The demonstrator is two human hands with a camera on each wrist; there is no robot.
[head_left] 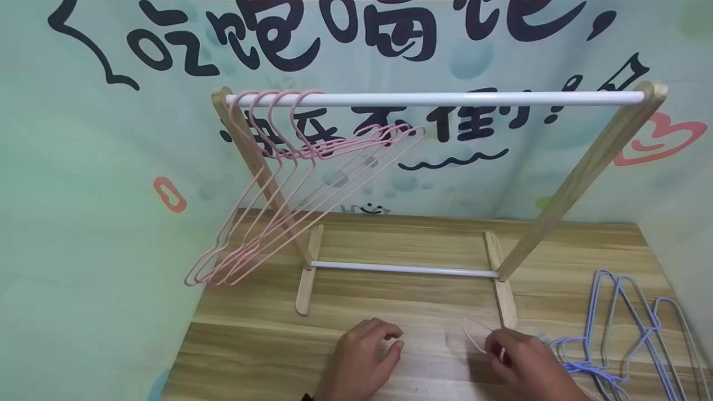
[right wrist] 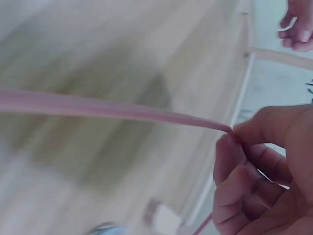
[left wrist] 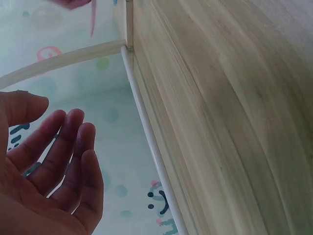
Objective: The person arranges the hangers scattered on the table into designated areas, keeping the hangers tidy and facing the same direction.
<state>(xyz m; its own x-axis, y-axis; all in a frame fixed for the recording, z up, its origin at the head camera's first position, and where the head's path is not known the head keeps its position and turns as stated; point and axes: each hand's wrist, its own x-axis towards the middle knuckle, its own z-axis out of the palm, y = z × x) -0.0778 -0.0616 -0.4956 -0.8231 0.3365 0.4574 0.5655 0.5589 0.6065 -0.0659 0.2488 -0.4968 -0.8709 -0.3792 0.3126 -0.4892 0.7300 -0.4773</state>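
My right hand (head_left: 526, 356) pinches a thin pink clothes hanger (right wrist: 112, 107) between thumb and index finger, low over the table's front. Most of that hanger is out of sight in the head view; a pale loop shows past the fingertips. To its left, my left hand (head_left: 363, 359) hovers with loosely bent fingers and a gap between thumb and fingertips. Nothing lies in its palm in the left wrist view. Beyond the hands stands a wooden rack with a white top rail (head_left: 423, 99). Several pink hangers (head_left: 309, 151) hang bunched at the rail's left end.
Several blue and grey hangers (head_left: 590, 317) lie in a tangled pile on the wooden table (head_left: 245, 345) at the right. The rack's white lower bar (head_left: 401, 269) joins two wooden feet. A printed cloth backdrop (head_left: 100, 195) stands behind and beside the table.
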